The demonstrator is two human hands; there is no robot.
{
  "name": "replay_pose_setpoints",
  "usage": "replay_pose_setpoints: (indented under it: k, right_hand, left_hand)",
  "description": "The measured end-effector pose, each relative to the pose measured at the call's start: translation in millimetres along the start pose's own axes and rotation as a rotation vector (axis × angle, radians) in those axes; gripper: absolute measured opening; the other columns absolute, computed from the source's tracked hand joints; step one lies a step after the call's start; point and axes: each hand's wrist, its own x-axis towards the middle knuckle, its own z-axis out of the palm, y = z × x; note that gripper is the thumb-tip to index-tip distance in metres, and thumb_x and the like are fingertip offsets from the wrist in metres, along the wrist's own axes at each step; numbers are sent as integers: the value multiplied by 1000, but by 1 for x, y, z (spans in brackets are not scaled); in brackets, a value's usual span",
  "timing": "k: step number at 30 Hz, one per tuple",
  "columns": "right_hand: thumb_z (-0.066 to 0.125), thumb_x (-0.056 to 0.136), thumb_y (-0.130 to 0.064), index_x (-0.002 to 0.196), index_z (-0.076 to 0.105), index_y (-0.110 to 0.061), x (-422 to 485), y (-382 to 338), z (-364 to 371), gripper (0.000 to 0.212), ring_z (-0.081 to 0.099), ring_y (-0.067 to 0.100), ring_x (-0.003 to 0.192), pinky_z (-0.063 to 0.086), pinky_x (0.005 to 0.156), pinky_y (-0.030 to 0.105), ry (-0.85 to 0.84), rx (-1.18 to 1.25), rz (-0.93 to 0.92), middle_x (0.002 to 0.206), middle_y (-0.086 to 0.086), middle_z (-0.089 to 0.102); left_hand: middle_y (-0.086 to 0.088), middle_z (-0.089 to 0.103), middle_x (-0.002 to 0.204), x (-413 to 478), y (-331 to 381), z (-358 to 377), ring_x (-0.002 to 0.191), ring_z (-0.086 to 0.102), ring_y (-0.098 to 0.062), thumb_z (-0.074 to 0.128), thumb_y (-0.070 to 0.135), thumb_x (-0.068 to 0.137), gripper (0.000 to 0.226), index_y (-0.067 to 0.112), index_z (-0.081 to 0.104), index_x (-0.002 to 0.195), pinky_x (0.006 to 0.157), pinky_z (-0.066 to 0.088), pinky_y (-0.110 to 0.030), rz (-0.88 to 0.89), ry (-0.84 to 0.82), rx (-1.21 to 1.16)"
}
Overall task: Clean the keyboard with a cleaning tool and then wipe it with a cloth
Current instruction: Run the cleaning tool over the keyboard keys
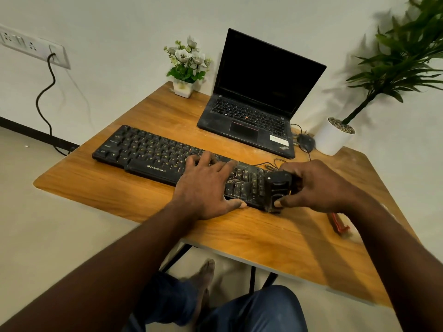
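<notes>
Open desk (263,238) lies along the near side of the keyboard (148,154); laptop (244,116), mouse (305,141) and white pot (332,140) crowd behind.

The keyboard (153,154) is lying across the table (239,231), with the laptop (251,116) sitting open behind its right half. A flower pot (183,88) is standing at the back edge, left of the laptop; a mouse (305,141) and a potted plant (333,137) are sitting to its right. The left hand (206,185) is resting on the keyboard's right part, and the right hand (318,185) is holding the cleaning tool (278,190) against its right end.
</notes>
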Motion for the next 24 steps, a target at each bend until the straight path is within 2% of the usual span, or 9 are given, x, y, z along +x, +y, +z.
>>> replay_pose_setpoints:
  k: [3, 5, 7, 9, 13, 15, 18, 21, 24]
  right_hand:
    - [90, 75, -19, 98, 63, -33, 24, 2, -6, 37, 66, -5, 83, 47, 66, 12, 202, 58, 21, 92, -11, 70]
    - [90, 76, -20, 100, 63, -33, 44, 7, -3, 38, 68, 2, 90, 52, 70, 18, 282, 61, 43, 96, -11, 70]
    - [90, 76, -20, 103, 64, -31, 58, 12, 3, 38, 69, 10, 96, 57, 77, 28, 285, 52, 80, 100, -9, 71]
    - [90, 75, -21, 104, 66, -29, 58, 12, 8, 39, 69, 11, 95, 59, 80, 33, 268, 43, 99, 100, -8, 72]
    - [91, 73, -20, 96, 67, -30, 40, 6, 6, 35, 69, 2, 86, 55, 73, 26, 70, 29, 23, 93, -9, 73]
    - [91, 73, -21, 97, 68, -31, 39, 4, 4, 35, 68, 1, 85, 58, 75, 29, 17, -9, -5, 94, -10, 72]
    - [90, 75, -25, 100, 67, -31, 52, 9, 5, 35, 68, 6, 90, 60, 81, 40, 158, -59, 6, 96, -10, 72]
    - [90, 76, -25, 106, 67, -27, 65, 13, 7, 38, 67, 13, 94, 60, 83, 46, 308, -89, 62, 100, -7, 72]
    - [91, 74, -25, 100, 67, -29, 58, 10, 11, 35, 68, 10, 89, 60, 78, 42, 255, -65, 31, 94, -9, 72]
  left_hand:
    - [6, 53, 146, -1, 0, 0, 136, 33, -24, 25, 97, 77, 105, 30, 20, 159, 109, 31, -54, -1, -8, -3]
    - [6, 54, 146, -1, 1, -1, 136, 33, -24, 25, 97, 77, 106, 30, 21, 158, 109, 31, -55, -4, -6, -5]
    - [6, 53, 147, -1, 1, -1, 137, 32, -24, 25, 97, 77, 106, 30, 20, 159, 110, 30, -56, -8, -8, -3]
    - [7, 53, 147, -1, 1, -1, 136, 32, -23, 26, 97, 77, 106, 30, 20, 158, 109, 30, -55, -8, -4, -5]
    - [7, 54, 146, -1, 1, -1, 135, 33, -23, 27, 97, 76, 106, 31, 20, 158, 107, 31, -54, -6, 0, -5]
    - [7, 54, 146, -1, 1, 0, 134, 34, -23, 28, 97, 76, 105, 31, 20, 158, 107, 31, -53, -5, 6, -5]
    - [6, 54, 146, -1, 1, -1, 135, 33, -23, 27, 97, 77, 104, 31, 20, 158, 108, 31, -53, -6, 6, -5]
    - [7, 54, 146, -2, 1, -1, 134, 33, -22, 27, 97, 77, 105, 30, 21, 158, 108, 30, -52, -6, 13, -4]
    - [7, 55, 144, -2, 2, -2, 133, 33, -21, 30, 96, 77, 104, 30, 23, 157, 108, 30, -51, -5, 20, -24]
